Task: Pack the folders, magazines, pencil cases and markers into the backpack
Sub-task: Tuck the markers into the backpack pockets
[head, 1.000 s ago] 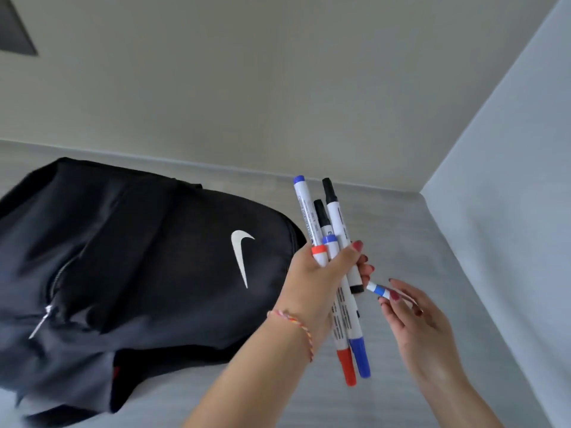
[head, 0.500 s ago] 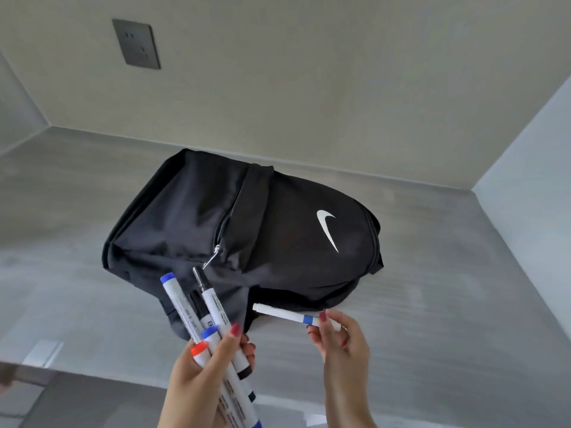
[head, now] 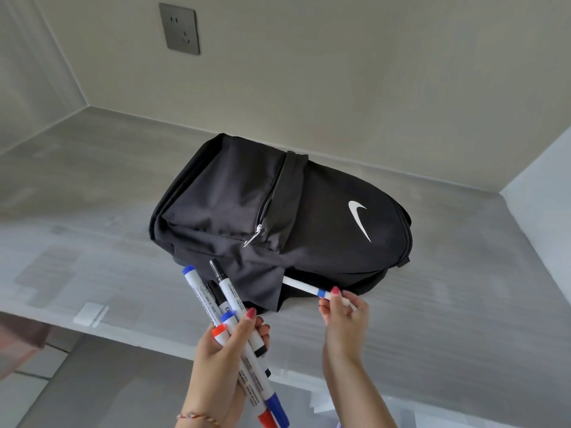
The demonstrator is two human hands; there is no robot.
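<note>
A black backpack [head: 309, 211] with a white swoosh lies flat on the grey counter [head: 448, 304], its front-pocket zipper pull [head: 254, 236] near the middle. My left hand [head: 227, 353] grips a bundle of several white markers [head: 234, 307] with blue, black and red caps, just in front of the bag's near edge. My right hand [head: 344, 316] pinches a single white marker with a blue band [head: 304, 287]; its far tip is tucked under a flap at the backpack's near side and hidden there.
A wall socket [head: 180, 29] sits on the back wall above the counter. Walls close the counter at the back, left and right. The counter's front edge [head: 123, 338] runs below my hands, with floor tiles beneath at the lower left.
The view swung from the right corner to centre on the backpack. My right hand moved its single marker toward the bag until its tip went under the near flap. My left hand keeps its bundle.
</note>
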